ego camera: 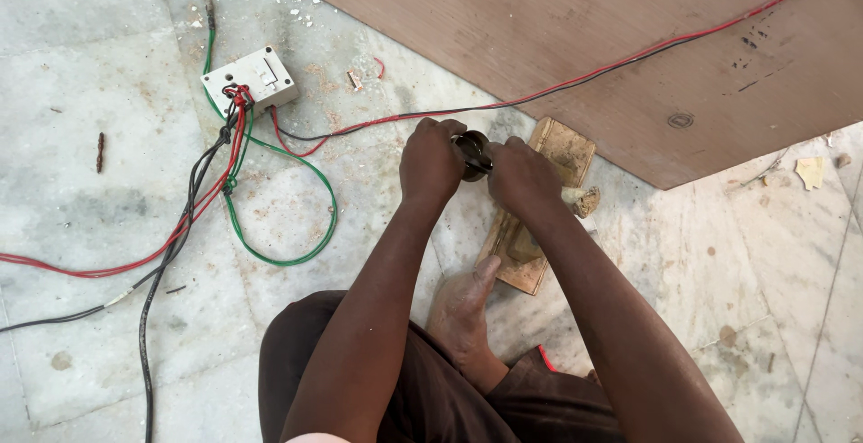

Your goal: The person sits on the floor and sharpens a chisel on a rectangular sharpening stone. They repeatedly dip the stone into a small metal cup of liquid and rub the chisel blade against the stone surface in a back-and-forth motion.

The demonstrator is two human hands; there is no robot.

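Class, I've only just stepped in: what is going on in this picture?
A person sits on a marble floor, both hands closed around a small dark round object: left hand, right hand. A red and black wire pair runs to it across a plywood sheet. A white switch box with tangled wires lies on the person's left; a bare foot rests by a wooden piece.
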